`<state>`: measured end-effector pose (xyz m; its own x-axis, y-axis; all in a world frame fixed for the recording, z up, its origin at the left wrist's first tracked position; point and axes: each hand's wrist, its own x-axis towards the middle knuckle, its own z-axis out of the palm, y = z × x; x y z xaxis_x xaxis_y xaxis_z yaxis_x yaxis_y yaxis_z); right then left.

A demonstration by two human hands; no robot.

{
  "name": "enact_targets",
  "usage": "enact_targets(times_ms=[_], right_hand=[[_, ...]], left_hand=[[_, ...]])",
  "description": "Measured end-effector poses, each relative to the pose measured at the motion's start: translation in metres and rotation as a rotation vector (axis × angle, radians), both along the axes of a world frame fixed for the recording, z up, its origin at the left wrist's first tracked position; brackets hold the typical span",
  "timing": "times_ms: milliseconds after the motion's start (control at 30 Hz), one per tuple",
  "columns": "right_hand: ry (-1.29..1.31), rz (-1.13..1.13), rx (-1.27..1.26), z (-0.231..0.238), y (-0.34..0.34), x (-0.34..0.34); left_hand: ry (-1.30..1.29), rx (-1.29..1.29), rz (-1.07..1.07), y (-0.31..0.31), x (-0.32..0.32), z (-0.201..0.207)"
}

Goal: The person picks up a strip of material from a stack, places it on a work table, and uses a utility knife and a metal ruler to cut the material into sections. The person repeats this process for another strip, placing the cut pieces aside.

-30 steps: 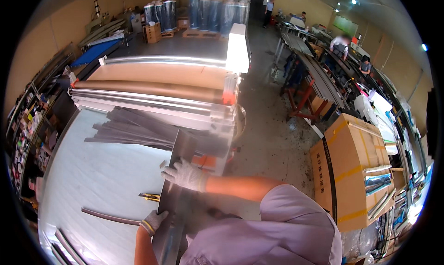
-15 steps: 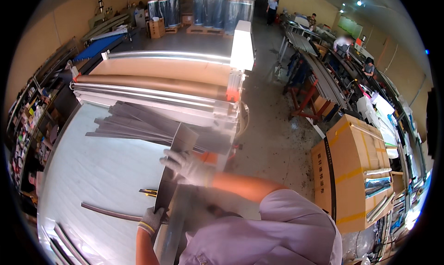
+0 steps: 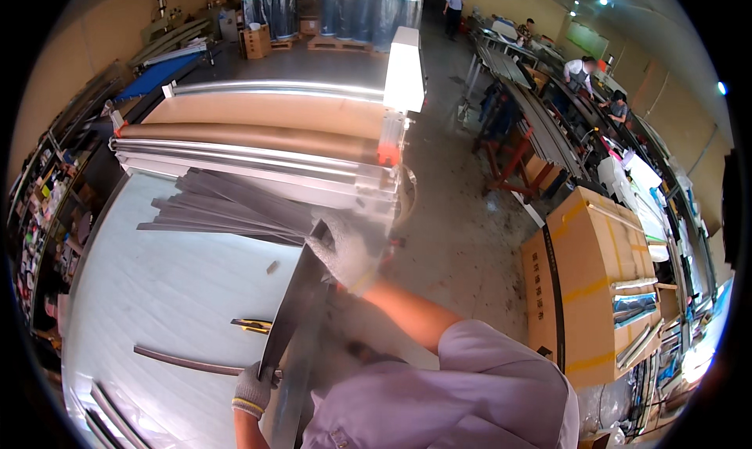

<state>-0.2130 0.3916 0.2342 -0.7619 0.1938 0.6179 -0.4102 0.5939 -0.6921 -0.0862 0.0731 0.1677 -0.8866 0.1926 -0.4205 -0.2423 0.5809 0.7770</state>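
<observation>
A long grey metal profile [image 3: 296, 317] runs from the lower middle up toward the roller machine [image 3: 258, 147]. My left hand [image 3: 252, 389], in a white glove, grips its near end by the table's front. My right hand [image 3: 345, 249], also gloved, holds its far end, close to the machine's right end and next to a stack of similar dark grey profiles [image 3: 227, 210]. The right hand is blurred. A small yellow-handled utility knife [image 3: 251, 324] lies on the white table [image 3: 157, 292], just left of the held profile.
A thin curved dark strip [image 3: 188, 362] lies on the table near the front. Cardboard boxes [image 3: 603, 277] stand to the right on the concrete floor. Several people work at benches far right. Wrapped rolls [image 3: 337, 10] stand at the back; shelves line the left wall.
My right hand has moved forward and to the right along the profile, toward the machine. The profile's far end has swung right with it. My left hand stays gripped at the near end.
</observation>
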Motion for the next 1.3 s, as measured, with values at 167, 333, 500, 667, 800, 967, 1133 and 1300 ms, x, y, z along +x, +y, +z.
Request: enact_targets(times_ms=[167,333,500,667,800,967,1133,1300], right_hand=[[0.052,0.042,-0.155,0.008,-0.009,0.012],[0.046,0.022,-0.175,0.024,-0.015,0.021],[0.102,0.012,-0.22,0.03,-0.019,0.022],[0.112,0.004,-0.19,0.033,-0.021,0.021],[0.147,0.031,-0.194,0.04,-0.023,0.024],[0.044,0.138,-0.526,0.046,-0.033,0.026],[0.092,0.042,-0.407,0.056,-0.037,0.026],[0.093,0.059,-0.4,0.058,-0.041,0.027]], left_hand=[[0.015,0.013,0.005,-0.001,0.007,0.008],[0.055,-0.03,0.018,-0.004,0.009,0.009],[0.113,-0.083,-0.012,-0.003,0.009,0.011],[0.093,-0.058,0.022,0.002,0.011,0.02],[0.155,-0.127,0.015,0.004,0.016,0.029],[0.328,-0.293,0.028,0.005,0.016,0.029],[0.353,-0.248,0.112,0.008,0.017,0.032],[0.357,-0.23,0.106,0.003,0.022,0.032]])
